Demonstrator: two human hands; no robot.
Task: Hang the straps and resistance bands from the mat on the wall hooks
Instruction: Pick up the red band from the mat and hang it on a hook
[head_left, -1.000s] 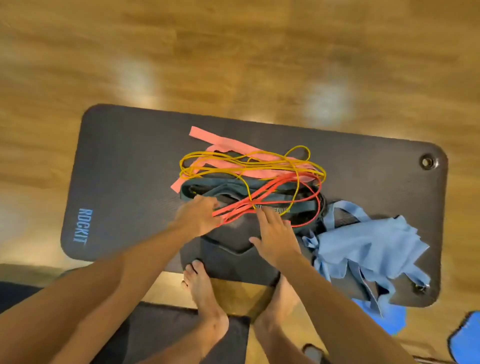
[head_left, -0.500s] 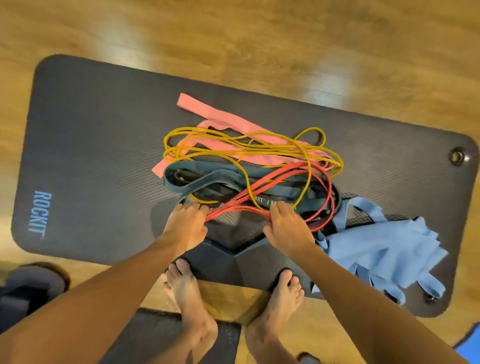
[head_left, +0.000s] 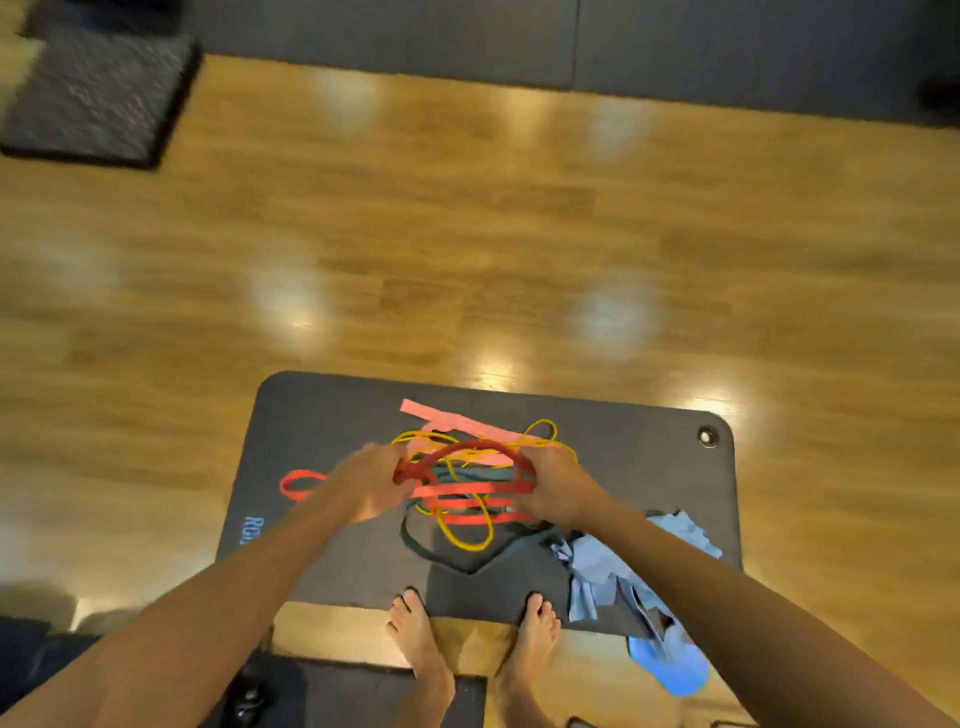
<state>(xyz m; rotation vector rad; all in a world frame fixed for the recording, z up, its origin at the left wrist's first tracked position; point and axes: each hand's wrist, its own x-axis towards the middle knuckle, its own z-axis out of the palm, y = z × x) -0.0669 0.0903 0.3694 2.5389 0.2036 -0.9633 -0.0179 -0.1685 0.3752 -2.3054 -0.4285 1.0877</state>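
A wooden floor (head_left: 467, 249) is filling most of the view, with a dark exercise mat (head_left: 322, 415) lying across its near part and serving as the anchor for everything else. Beyond the mat's far edge, dark padding (head_left: 571, 41) is running along the top of the scene, and a grey rug (head_left: 98, 88) is sitting at the far left corner. At the mat's near edge, two bare feet (head_left: 421, 639) are standing with toes just on it. On the mat's right end, a crumpled light blue band (head_left: 602, 566) is spilling over the near edge. At the mat's centre, a person is lifting a red resistance band (head_left: 467, 488) out of a tangle, its loops stretching between both hands while one loop is trailing toward the mat's left end. The left hand (head_left: 371, 480) is gripping the band's left bunch and the right hand (head_left: 556, 486) is gripping its right side, the hands held apart. Beneath them a thin yellow band (head_left: 467, 540), a dark teal band (head_left: 426, 545) and a flat pink strap (head_left: 447, 415) are lying heaped on the mat. A metal eyelet (head_left: 706, 435) is glinting at the mat's far right corner.
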